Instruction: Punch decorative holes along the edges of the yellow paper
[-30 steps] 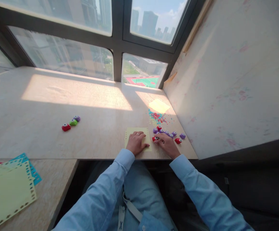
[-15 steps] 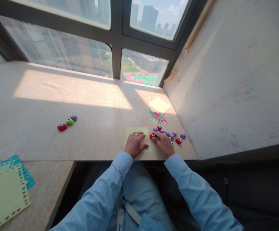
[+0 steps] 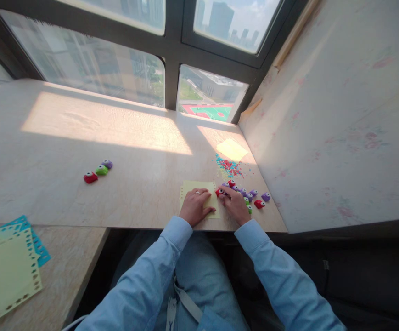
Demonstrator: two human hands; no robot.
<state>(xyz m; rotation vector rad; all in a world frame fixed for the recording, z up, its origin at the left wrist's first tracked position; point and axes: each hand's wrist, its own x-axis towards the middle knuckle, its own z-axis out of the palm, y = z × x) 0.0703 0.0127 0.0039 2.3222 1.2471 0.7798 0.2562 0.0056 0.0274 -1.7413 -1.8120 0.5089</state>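
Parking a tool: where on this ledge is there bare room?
Bare ledge: between the punch trio and the yellow sheet under the left hand; left of the trio; and behind it to the window frame. Crowded: right of the sheet, with right hand, punch cluster and paper bits.

I have a wide lane across the wood-grain tabletop between the trio of paper punches and the yellow sheet. Rightward, the clustered punches, confetti and floral wall hem me in.
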